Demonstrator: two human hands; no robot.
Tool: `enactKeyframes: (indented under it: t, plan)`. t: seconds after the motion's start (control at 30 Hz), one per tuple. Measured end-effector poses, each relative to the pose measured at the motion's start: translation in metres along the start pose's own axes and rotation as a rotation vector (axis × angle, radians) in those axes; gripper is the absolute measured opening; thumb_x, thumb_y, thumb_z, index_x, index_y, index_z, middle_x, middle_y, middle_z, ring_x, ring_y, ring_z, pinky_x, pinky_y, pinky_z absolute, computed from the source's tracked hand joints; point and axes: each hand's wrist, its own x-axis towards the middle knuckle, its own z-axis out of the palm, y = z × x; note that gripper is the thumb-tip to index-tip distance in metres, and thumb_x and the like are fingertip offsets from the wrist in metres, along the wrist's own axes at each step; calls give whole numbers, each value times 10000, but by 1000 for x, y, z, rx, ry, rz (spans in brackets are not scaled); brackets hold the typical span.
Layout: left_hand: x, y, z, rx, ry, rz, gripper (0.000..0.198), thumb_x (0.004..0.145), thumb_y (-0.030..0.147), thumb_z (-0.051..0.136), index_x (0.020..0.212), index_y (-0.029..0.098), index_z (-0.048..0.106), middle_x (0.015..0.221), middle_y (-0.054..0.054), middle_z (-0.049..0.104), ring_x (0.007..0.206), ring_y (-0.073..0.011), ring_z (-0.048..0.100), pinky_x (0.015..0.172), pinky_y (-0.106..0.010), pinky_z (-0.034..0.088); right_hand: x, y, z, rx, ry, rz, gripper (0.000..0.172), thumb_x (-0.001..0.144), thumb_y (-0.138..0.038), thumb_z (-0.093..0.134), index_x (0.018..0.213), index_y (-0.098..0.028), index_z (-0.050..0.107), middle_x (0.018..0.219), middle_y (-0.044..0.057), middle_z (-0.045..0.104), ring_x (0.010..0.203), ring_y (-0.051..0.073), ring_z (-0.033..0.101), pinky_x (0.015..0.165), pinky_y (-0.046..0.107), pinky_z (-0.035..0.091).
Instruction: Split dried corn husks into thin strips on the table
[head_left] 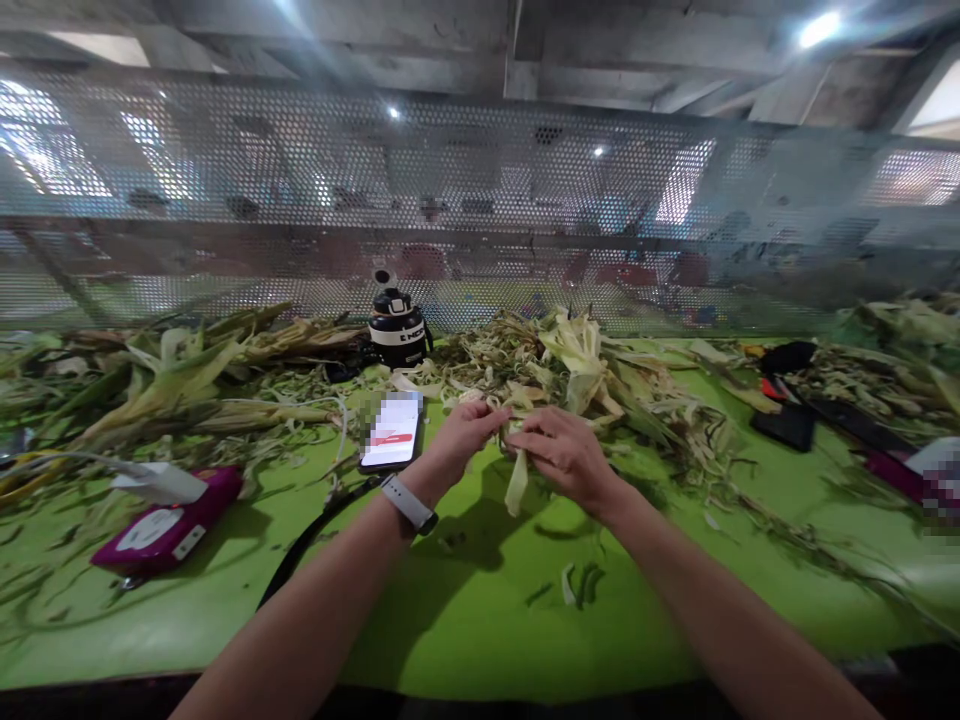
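Note:
My left hand (466,437), with a watch on a pale strap (409,503) at its wrist, is closed with thumb and fingertips pinching a pale strip of corn husk (516,485). Close beside it on the right, my right hand (564,452) has its fingers bent round the same strip, whose loose end hangs down between the hands. Both hands are above the green tabletop (480,630). Behind them lies a heap of dry corn husks (510,345), with a broad pale husk (576,352) standing up from it. A few small husk scraps (574,585) lie nearer to me.
Left of my hands lies a phone (392,430) with a lit screen. A black bottle (399,330) stands behind it. A purple power strip (161,525) with a white charger is at the left. More husks (180,385) lie there, and a dark phone (784,427) at right. A perforated screen (480,200) runs behind.

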Motion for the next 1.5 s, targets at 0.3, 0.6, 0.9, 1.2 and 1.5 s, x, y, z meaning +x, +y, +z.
enactKeyframes:
  t: [0.3, 0.6, 0.9, 1.2, 1.5]
  plan:
    - [-4, 4, 4, 244, -318, 221, 168, 686, 292, 603, 579, 168, 565, 539, 27, 483, 547, -104, 418, 521, -227, 323, 3, 2, 1, 366, 242, 521, 342, 855, -395, 476, 625, -172, 595, 624, 10, 530, 605, 135, 496, 598, 242, 407]
    - [-12, 9, 8, 214, -304, 213, 316, 765, 393, 524, 552, 168, 463, 544, 40, 370, 529, -89, 331, 504, -226, 268, 1, 8, 5, 517, 229, 745, 413, 797, -472, 515, 528, -167, 443, 511, -47, 333, 503, 82, 314, 481, 206, 275]
    - [1, -2, -1, 220, -255, 180, 394, 712, 521, 583, 658, 132, 551, 576, 42, 421, 560, -82, 356, 538, -219, 272, 4, 21, -7, 602, 183, 851, 391, 703, -513, 625, 878, -165, 607, 458, -79, 364, 411, 72, 292, 418, 213, 225]
    - [7, -3, -13, 186, -251, 134, 373, 704, 502, 608, 667, 133, 571, 581, 43, 447, 575, -84, 368, 565, -221, 276, 5, 31, -46, 1236, -80, 991, 342, 677, -189, 621, 1019, -200, 636, 738, 6, 652, 577, 100, 558, 534, 220, 439]
    - [6, -2, -11, 241, -261, 161, 387, 701, 496, 617, 579, 151, 493, 546, 61, 329, 526, -73, 284, 500, -224, 202, 7, 13, -33, 1020, 6, 626, 133, 668, -325, 722, 703, -200, 693, 1055, 44, 581, 993, 173, 539, 823, 280, 437]
